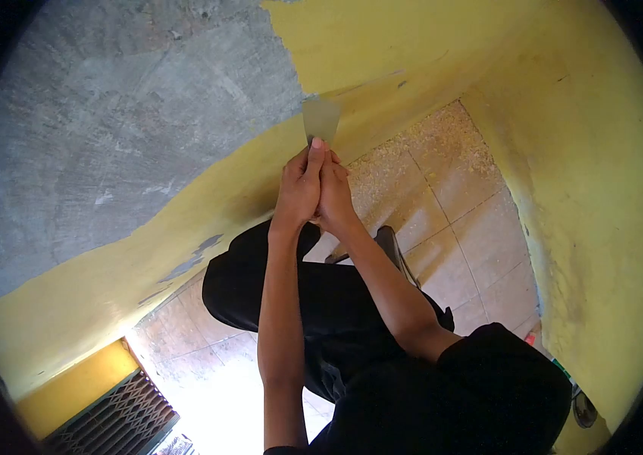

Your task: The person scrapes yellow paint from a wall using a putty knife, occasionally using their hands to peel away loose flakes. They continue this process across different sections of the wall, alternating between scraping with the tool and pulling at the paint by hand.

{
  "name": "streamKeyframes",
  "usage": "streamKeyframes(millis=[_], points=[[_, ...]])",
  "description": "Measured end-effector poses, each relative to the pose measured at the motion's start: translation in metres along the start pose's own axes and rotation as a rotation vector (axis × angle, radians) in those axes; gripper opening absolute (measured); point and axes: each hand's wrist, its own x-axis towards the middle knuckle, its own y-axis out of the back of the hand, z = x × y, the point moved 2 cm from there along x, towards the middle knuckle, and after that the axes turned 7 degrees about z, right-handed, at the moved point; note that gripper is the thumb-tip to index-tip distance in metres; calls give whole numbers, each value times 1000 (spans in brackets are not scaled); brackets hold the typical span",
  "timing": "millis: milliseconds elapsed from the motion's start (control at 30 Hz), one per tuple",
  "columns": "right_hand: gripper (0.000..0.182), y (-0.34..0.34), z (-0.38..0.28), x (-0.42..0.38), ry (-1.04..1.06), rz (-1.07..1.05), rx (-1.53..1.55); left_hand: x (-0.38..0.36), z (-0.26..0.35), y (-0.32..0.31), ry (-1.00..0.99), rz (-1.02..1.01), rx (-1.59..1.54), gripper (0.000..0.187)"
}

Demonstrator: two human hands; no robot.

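Note:
Both of my hands are clasped together around the handle of a scraper [321, 118]. My left hand [298, 186] wraps it from the left, its thumb laid up toward the base of the blade. Pressed against it from the right, my right hand [335, 189] has its fingers closed around the same grip. The handle is hidden inside the hands. The wide flat blade points away from me, its front edge at the border between bare grey wall [132, 121] and yellow paint [382, 45].
Paint flakes [442, 144] litter the tiled floor [450, 250] along the wall's foot. A dark chair or stool part [391, 246] shows beside my leg. Another yellow wall [594, 189] rises at right. A folding metal gate [120, 417] stands at lower left, near bright light.

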Motion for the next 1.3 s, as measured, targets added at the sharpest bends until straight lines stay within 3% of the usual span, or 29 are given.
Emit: streamKeyframes(millis=[67,167,500,567,700,900,967,1100,1167,1300], points=[[57,-2,5,8,100,-17,77,1,4,-1,-118,197,221,62],[57,-4,8,16,124,-17,176,2,10,-4,-208,278,297,63],[54,0,-8,17,113,0,51,6,19,-14,-142,268,249,64],[53,-2,-10,15,160,-3,111,3,23,-15,-236,314,256,55],[52,-1,-13,10,50,19,63,4,18,-14,-170,345,277,54],[49,2,-16,9,31,-49,125,6,16,-12,-120,302,249,56],[49,-1,-16,9,43,-48,92,6,18,-14,-90,277,202,66],[48,-2,-20,5,95,5,122,1,22,-15,-141,309,263,66],[48,-1,-12,10,74,-3,61,7,11,-11,-127,356,233,57],[49,-3,-16,7,62,-56,114,2,22,-12,-92,314,221,57]])
